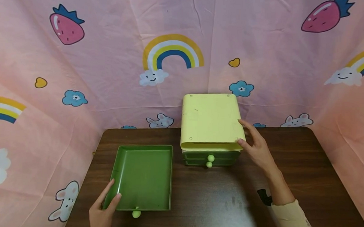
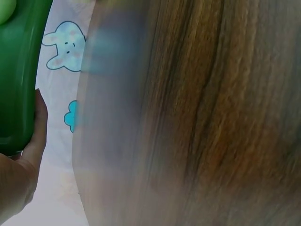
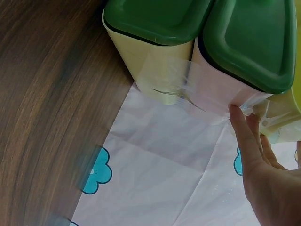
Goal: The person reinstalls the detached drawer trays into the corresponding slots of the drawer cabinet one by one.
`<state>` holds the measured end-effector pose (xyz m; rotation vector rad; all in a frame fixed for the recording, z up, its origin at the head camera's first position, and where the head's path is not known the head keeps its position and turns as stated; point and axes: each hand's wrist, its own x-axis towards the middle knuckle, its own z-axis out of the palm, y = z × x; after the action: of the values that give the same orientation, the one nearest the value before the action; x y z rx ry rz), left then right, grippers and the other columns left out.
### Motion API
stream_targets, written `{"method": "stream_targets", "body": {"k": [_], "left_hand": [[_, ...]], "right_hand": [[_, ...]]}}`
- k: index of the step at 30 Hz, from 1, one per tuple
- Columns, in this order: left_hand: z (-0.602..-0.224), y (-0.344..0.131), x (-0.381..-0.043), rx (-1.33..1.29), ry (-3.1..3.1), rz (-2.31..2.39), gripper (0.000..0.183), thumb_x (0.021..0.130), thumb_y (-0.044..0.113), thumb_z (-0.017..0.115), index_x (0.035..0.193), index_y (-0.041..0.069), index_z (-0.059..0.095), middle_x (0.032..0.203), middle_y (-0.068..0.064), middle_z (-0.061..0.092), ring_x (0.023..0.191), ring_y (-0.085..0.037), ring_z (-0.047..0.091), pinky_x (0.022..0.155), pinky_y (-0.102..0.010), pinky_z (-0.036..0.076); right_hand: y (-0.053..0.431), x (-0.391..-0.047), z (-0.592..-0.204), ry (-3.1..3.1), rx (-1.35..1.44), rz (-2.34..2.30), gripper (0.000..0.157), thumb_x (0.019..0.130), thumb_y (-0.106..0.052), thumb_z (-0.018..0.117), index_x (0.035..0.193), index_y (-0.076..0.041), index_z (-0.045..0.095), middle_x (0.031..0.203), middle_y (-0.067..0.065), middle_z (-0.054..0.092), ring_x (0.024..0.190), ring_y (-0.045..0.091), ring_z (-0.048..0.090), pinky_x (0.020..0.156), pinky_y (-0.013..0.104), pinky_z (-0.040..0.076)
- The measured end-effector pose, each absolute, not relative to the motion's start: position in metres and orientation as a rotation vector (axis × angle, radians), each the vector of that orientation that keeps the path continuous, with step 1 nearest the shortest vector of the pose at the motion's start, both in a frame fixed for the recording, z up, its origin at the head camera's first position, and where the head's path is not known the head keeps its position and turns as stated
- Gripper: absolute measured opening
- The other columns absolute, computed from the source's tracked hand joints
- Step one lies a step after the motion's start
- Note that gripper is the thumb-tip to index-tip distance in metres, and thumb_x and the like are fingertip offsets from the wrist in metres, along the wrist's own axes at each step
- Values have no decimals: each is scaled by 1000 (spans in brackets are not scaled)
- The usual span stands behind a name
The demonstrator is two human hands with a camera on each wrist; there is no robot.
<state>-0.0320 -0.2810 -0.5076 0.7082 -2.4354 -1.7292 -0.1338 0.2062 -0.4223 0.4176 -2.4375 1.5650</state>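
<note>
My left hand grips a green drawer by its near left corner, beside the left edge of the dark wooden worktop, thumb lapping over the rim; in the left wrist view most of that hand and the drawer is cut off. A pale green knob sits on the drawer's near side.

At the worktop's back edge, my right hand spans the right side of a yellow case, fingers extended and touching it rather than clenched, thumb at its near right corner. The case tops a stack; its inside is mostly hidden by its own top. Below it show two green drawer fronts, their knobs close together. From my right wrist, the fronts belong to a pink box and a cream box; clear film along their sides blurs where my fingertips meet them.

A small black item, too dark to identify, lies right of the worktop's middle, partly behind my forearm. The worktop's near edge falls out of frame.
</note>
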Motion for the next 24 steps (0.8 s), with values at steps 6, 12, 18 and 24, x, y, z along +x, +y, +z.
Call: {"method": "stream_targets", "body": {"k": [6,12,18,24], "left_hand": [[-504,-275,-26,755,-2411,-1778,58,92,34,73,146,32,52,148,14,49,140,-4,34,114,-43,29],[-499,-267,-19,758,-2451,-1791,60,93,34,72,148,31,50,151,11,46,141,-10,36,96,-14,37],[-496,-263,-16,698,-2539,-1705,60,93,37,72,148,33,49,149,12,47,131,0,42,84,-5,37],[-498,-262,-10,611,-2561,-1633,58,93,33,72,147,30,51,145,15,51,118,15,43,86,-5,39]], "right_hand": [[206,-135,-423,-2437,438,1573,61,96,2,62,152,-2,37,150,19,40,118,9,52,84,14,48],[206,-135,-424,-2425,444,1564,61,96,3,63,151,-1,37,149,21,41,118,6,53,84,15,48],[206,-134,-423,-2418,431,1572,61,96,3,62,152,-2,38,148,20,42,117,3,52,87,14,47],[206,-132,-423,-2426,406,1568,61,96,1,63,152,-4,38,150,18,41,118,5,51,89,13,44]]}}
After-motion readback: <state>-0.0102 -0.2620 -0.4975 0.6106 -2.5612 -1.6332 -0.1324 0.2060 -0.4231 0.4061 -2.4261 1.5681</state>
